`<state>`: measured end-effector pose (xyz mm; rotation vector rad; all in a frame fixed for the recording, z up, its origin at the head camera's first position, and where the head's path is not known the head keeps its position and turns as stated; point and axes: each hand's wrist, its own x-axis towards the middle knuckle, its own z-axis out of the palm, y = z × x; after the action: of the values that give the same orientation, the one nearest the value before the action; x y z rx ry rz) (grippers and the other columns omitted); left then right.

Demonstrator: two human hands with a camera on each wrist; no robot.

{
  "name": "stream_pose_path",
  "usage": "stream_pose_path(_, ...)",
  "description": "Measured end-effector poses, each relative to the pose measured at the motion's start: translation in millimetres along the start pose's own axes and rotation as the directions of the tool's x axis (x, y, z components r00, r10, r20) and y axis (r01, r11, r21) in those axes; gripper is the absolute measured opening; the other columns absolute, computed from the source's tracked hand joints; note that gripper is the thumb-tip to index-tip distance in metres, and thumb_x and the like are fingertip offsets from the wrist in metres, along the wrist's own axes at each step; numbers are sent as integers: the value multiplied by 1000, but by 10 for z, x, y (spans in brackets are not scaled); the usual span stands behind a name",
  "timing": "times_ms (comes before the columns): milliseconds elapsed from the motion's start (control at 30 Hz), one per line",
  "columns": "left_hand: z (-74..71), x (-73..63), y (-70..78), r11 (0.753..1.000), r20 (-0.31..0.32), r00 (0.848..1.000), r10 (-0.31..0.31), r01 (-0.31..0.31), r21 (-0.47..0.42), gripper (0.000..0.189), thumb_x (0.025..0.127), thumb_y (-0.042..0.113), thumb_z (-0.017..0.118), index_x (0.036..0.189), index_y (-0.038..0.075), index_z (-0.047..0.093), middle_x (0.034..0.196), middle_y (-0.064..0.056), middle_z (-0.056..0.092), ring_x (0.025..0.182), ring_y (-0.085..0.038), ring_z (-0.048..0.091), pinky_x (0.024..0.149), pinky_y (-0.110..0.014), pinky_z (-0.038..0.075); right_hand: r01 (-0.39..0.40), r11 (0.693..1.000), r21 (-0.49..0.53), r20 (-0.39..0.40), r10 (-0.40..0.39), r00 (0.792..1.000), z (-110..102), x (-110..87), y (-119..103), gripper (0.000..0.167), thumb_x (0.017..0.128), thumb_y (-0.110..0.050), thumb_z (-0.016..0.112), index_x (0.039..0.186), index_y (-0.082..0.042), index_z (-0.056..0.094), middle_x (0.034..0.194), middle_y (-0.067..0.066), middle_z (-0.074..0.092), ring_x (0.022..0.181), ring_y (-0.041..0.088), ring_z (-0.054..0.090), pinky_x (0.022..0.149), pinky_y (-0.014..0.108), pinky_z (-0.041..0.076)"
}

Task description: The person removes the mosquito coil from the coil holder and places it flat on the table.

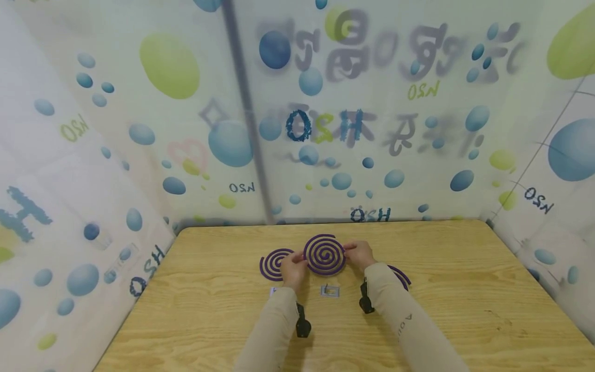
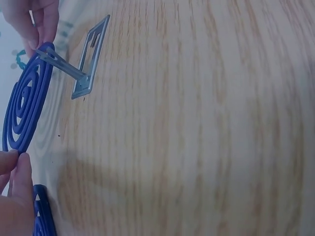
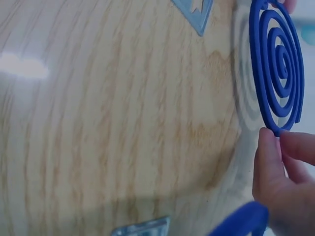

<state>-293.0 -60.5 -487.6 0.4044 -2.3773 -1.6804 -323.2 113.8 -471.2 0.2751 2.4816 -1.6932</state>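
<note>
One flat purple spiral coil (image 1: pixel 325 254) is held up off the light wood-grain table (image 1: pixel 209 320), left hand (image 1: pixel 294 269) and right hand (image 1: pixel 360 254) each pinching an opposite edge, grip closed snug. Small grey metal stand (image 1: pixel 330 291) sits nearby.

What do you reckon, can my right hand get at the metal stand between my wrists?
Probably yes, but only after letting go: the right hand pinches the raised purple coil. The metal stand sits nearby, and nothing covers it in the head view.
</note>
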Motion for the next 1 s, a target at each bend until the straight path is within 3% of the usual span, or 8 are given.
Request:
stream_pose_path(133, 4, 1, -13, 1000, 2, 1000, 4, -4, 8, 29, 70, -11, 62, 98, -3, 63, 89, -16, 63, 84, -27, 59, 77, -34, 49, -85, 990, 111, 11, 85, 996, 16, 8, -1, 25, 83, 9, 48, 107, 12, 55, 108, 27, 55, 92, 29, 57, 75, 31, 51)
stream_pose_path(267, 4, 3, -22, 1000, 4, 1000, 14, -14, 25, 28, 70, -10, 63, 97, -2, 64, 87, -15, 64, 83, -26, 59, 77, -34, 48, -116, 980, 162, 14, 115, 993, 25, 29, 12, 25, 84, 9, 47, 108, 12, 54, 109, 27, 54, 86, 25, 58, 73, 31, 52)
stream_pose_path(567, 27, 22, -43, 998, 19, 1000, 21, -22, 60, 27, 69, -8, 66, 95, -1, 65, 86, -13, 64, 82, -25, 59, 79, -34, 48, -160, 962, 222, 5, 163, 987, 38, 26, 12, 27, 84, 9, 47, 110, 11, 53, 111, 26, 53, 86, 24, 57, 76, 31, 50)
stream_pose_path(1000, 3, 5, -20, 995, 35, 999, 33, -37, 97, 23, 68, -7, 66, 91, -3, 66, 83, -12, 64, 81, -25, 59, 79, -36, 47, -189, 954, 233, 25, 188, 982, 56, 26, 15, 31, 88, 4, 44, 118, 9, 49, 117, 25, 50, 104, 30, 51, 86, 34, 46)
